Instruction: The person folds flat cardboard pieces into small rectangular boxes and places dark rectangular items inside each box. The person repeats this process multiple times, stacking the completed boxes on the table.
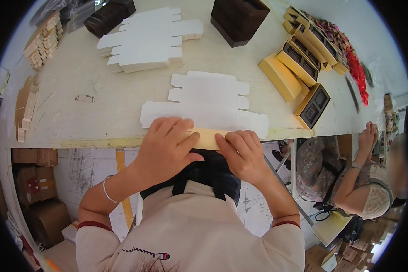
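Observation:
A flat die-cut box blank (211, 97), white on its upper side with notched tabs, lies at the table's near edge. Its near flap (207, 138) shows a gold face with a dotted crease line. My left hand (165, 147) is closed on the left end of this flap, fingers bent over it and thumb lower down. At the flap's right end my right hand (244, 154) grips with thumb and curled fingers. Both hands touch the same blank; the fingers partly hide the crease.
A stack of white blanks (145, 41) lies farther back. Dark brown containers (238, 20) stand at the far edge. Gold boxes with dark inserts (299, 61) pile up at the right. Cardboard pieces (26, 109) sit at the left. Another person (349, 177) sits at the right.

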